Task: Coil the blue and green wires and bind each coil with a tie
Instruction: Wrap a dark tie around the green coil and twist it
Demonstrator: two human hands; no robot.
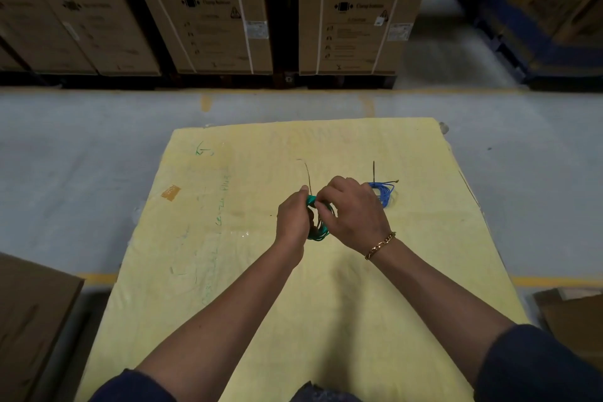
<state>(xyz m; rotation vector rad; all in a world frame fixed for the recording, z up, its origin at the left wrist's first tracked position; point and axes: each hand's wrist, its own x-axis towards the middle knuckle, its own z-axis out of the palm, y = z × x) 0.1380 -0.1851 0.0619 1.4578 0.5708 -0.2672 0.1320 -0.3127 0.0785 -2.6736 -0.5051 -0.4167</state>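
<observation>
Green coil [318, 233] (thin black tie [308, 176] upright) gripped by left hand [292, 222], right hand [354, 209].

Mat [195, 271] open on L & near side; blue coil [385, 194] lies R of centre, boxes [202, 26] well back.

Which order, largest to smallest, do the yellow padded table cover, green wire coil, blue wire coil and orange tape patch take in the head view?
1. yellow padded table cover
2. green wire coil and blue wire coil: similar, both partly hidden, so unranked
3. orange tape patch
</observation>
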